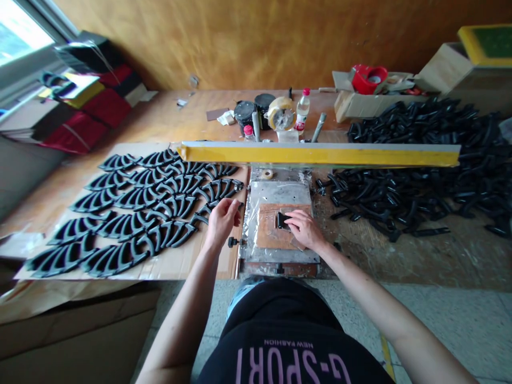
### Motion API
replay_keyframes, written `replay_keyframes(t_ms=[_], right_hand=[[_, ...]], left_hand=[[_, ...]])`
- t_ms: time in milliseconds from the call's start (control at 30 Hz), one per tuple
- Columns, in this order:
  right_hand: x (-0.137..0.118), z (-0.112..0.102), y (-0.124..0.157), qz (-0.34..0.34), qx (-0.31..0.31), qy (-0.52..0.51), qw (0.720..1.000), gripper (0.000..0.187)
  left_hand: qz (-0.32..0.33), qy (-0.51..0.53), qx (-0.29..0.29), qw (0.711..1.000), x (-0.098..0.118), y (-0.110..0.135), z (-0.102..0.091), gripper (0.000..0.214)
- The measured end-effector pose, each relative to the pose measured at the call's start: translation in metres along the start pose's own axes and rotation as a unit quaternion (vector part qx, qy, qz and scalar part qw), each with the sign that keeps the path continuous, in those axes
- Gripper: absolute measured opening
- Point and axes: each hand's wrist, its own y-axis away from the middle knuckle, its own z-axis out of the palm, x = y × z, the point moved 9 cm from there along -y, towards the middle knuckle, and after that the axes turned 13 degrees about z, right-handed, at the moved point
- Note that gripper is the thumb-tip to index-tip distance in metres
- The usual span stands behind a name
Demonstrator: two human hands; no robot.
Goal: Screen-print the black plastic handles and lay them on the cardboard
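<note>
My right hand (pixel 304 229) rests on a brown board (pixel 269 234) that lies on a metal plate (pixel 280 193); its curled fingers press on a small black plastic part (pixel 281 220). My left hand (pixel 222 220) hovers at the right edge of a cardboard sheet (pixel 188 262), fingers bent, its fingertips at the end of one of the curved black plastic parts (pixel 208 209). Whether it grips that part I cannot make out. Several such fan-shaped black parts (pixel 132 213) lie in overlapping rows on the cardboard.
A long yellow bar (pixel 320 154) spans the bench above the plate. A big heap of black curved pieces (pixel 420 160) fills the right side. Behind the bar stand tape rolls (pixel 281 113), a bottle (pixel 303 109), dark tins and cardboard boxes (pixel 360 104). Red and black bags (pixel 92 101) lie at left.
</note>
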Motion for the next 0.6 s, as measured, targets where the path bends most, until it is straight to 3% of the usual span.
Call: replay_keyframes(t_ms=[200,300,400,467,533,600], right_hand=[[-0.012,0.012,-0.001,0.007,-0.026,0.058,0.998,0.035],[-0.022,0.016,-0.004,-0.012,-0.025,0.070,0.997,0.048],[-0.032,0.031,-0.002,-0.059,-0.077,0.079,0.992,0.067],[-0.035,0.039,0.004,-0.076,-0.116,0.073,0.988,0.067],[-0.036,0.038,0.015,-0.099,-0.161,0.041,0.981,0.052],[-0.027,0.021,0.022,-0.083,-0.179,-0.019,0.980,0.030]], left_hand=[[0.159,0.098,0.105,0.977,0.092,-0.030,-0.005,0.027],[0.213,0.145,0.157,0.953,0.120,-0.036,-0.010,0.026],[0.214,0.126,0.147,0.958,0.124,-0.041,-0.007,0.036],[0.199,0.102,0.129,0.966,0.117,-0.041,-0.004,0.042],[0.186,0.099,0.119,0.970,0.108,-0.036,-0.004,0.047],[0.175,0.100,0.125,0.971,0.098,-0.025,-0.009,0.050]])
